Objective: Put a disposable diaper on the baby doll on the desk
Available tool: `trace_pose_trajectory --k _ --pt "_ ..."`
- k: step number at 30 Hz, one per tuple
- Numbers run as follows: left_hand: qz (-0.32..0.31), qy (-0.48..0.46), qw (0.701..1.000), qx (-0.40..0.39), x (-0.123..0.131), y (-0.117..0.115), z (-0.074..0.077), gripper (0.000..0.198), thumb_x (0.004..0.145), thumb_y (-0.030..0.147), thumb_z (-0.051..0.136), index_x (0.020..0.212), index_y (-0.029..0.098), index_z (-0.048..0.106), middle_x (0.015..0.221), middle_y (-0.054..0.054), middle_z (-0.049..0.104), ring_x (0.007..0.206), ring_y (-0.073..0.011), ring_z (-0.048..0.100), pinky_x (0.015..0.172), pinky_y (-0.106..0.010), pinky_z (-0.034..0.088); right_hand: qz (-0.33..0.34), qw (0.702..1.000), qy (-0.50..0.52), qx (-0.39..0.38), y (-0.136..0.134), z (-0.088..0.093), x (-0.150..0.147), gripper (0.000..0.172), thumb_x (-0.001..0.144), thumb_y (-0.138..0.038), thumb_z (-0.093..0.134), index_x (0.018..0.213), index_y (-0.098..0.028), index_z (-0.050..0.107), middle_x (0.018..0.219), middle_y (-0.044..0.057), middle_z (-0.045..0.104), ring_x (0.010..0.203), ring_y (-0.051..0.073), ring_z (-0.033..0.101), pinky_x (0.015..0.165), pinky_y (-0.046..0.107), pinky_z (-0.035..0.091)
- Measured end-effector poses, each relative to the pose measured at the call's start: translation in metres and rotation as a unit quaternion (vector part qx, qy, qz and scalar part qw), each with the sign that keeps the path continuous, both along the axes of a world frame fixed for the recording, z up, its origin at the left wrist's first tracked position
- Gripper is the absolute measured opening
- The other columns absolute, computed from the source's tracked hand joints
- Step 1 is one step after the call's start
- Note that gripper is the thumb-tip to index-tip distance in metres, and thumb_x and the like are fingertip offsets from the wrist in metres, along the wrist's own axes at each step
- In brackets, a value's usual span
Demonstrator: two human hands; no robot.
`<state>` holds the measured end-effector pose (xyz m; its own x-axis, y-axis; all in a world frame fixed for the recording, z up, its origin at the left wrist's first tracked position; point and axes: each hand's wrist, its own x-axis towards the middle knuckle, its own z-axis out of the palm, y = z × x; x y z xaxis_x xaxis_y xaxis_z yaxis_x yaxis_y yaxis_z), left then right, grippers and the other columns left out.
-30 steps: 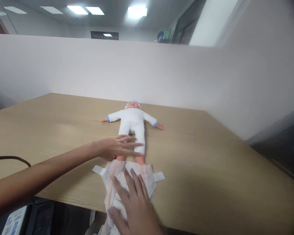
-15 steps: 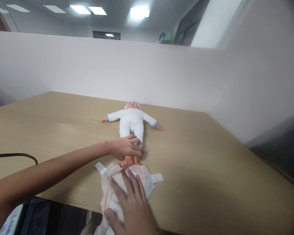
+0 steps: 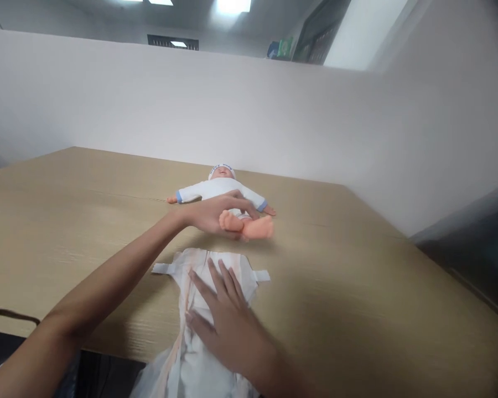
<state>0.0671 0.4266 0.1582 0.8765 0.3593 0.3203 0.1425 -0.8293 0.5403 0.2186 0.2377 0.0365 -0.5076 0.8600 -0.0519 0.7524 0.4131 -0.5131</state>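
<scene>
A baby doll (image 3: 223,187) in a white suit with blue cuffs and a white cap lies on its back, arms spread. My left hand (image 3: 216,214) is closed around its lower legs and holds the bare feet raised off the table, soles toward me. Nearer to me an unfolded white diaper (image 3: 197,354) lies with both side tabs spread, its near end hanging past the table's front edge. My right hand (image 3: 228,315) rests flat on the diaper, fingers apart. The doll's legs are mostly hidden behind my left hand.
The wooden table (image 3: 357,287) reaches back to a white partition wall (image 3: 249,110). A dark cable (image 3: 12,314) crosses the table's front left edge. Dark items sit below that edge at the lower left.
My left hand has lifted the doll's feet up and away from the diaper's far edge. The right hand stays on the diaper, which shows more of its far end. The camera has tilted down.
</scene>
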Motion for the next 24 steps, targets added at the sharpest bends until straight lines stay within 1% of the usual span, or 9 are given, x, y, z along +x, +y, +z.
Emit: trace_pose_trajectory --k 4,8,11,14,16,18,20,22,24 --pt "0.022 -0.036 0.999 0.001 0.0 0.013 0.01 0.038 0.085 0.04 0.086 0.119 0.027 0.076 0.117 -0.005 0.076 0.114 -0.0287 0.066 0.097 -0.041 0.049 0.007 1.0 -0.014 0.013 0.029 0.001 0.0 0.073 0.113 -0.055 0.056 0.178 -0.041 0.026 0.188 0.004 0.005 0.174 0.037 -0.003 0.139 0.068 0.017" --pt "0.007 -0.04 0.999 -0.028 -0.003 0.024 0.018 0.039 0.09 0.047 0.083 0.121 0.024 0.075 0.119 -0.006 0.077 0.115 -0.0284 0.069 0.097 -0.04 0.05 0.008 0.999 -0.039 0.018 0.061 0.005 -0.006 0.071 0.113 -0.05 0.055 0.178 -0.04 0.028 0.189 0.006 0.01 0.175 0.032 -0.001 0.141 0.063 0.013" --pt "0.007 -0.06 0.998 -0.034 -0.006 0.029 0.021 0.041 0.09 0.05 0.084 0.119 0.022 0.076 0.119 -0.009 0.077 0.119 -0.0311 0.07 0.099 -0.041 0.052 -0.009 0.998 -0.058 0.031 0.08 0.007 -0.013 0.077 0.109 -0.045 0.061 0.178 -0.038 0.028 0.189 0.007 0.011 0.175 0.031 0.001 0.141 0.06 0.01" --pt "0.003 -0.081 0.996 -0.04 -0.009 0.032 0.023 0.041 0.088 0.049 0.087 0.12 0.024 0.077 0.119 -0.008 0.078 0.118 -0.0313 0.073 0.1 -0.042 0.054 -0.024 0.996 -0.07 0.055 0.094 0.004 -0.018 0.085 0.103 -0.047 0.068 0.178 -0.034 0.03 0.188 0.01 0.015 0.175 0.031 0.004 0.141 0.061 0.003" --pt "0.011 -0.092 0.995 -0.04 -0.011 0.032 0.024 0.041 0.089 0.046 0.086 0.124 0.026 0.077 0.124 -0.006 0.079 0.119 -0.0305 0.074 0.102 -0.042 0.055 -0.024 0.995 -0.074 0.062 0.1 0.001 -0.018 0.087 0.102 -0.049 0.069 0.178 -0.033 0.03 0.187 0.011 0.016 0.175 0.032 0.004 0.14 0.064 0.0" --pt "0.023 -0.103 0.994 -0.038 -0.012 0.031 0.025 0.041 0.09 0.044 0.085 0.126 0.026 0.076 0.127 -0.006 0.078 0.12 -0.0302 0.074 0.103 -0.042 0.056 -0.02 0.995 -0.076 0.061 0.106 -0.003 -0.017 0.082 0.105 -0.047 0.064 0.178 -0.035 0.027 0.188 0.01 0.016 0.175 0.032 0.004 0.14 0.066 0.003" --pt "0.026 -0.111 0.993 -0.039 -0.013 0.031 0.025 0.04 0.091 0.047 0.084 0.124 0.025 0.075 0.128 -0.005 0.078 0.12 -0.0298 0.074 0.099 -0.041 0.057 -0.019 0.995 -0.074 0.07 0.112 -0.008 -0.015 0.07 0.113 -0.047 0.052 0.178 -0.037 0.028 0.188 0.008 0.017 0.175 0.032 0.006 0.139 0.068 0.006" --pt "0.024 -0.114 0.992 -0.04 -0.013 0.032 0.025 0.039 0.091 0.05 0.083 0.121 0.026 0.075 0.126 -0.004 0.078 0.117 -0.0285 0.074 0.096 -0.04 0.059 -0.027 0.993 -0.071 0.09 0.119 -0.014 -0.014 0.062 0.117 -0.053 0.041 0.176 -0.038 0.033 0.187 0.007 0.021 0.175 0.032 0.011 0.139 0.068 0.009" --pt "0.024 -0.113 0.992 -0.041 -0.013 0.033 0.024 0.04 0.091 0.052 0.084 0.121 0.027 0.075 0.125 -0.003 0.077 0.116 -0.0276 0.074 0.095 -0.04 0.059 -0.035 0.991 -0.073 0.111 0.127 -0.018 -0.014 0.064 0.116 -0.063 0.038 0.175 -0.037 0.037 0.186 0.007 0.024 0.174 0.034 0.014 0.139 0.068 0.01"
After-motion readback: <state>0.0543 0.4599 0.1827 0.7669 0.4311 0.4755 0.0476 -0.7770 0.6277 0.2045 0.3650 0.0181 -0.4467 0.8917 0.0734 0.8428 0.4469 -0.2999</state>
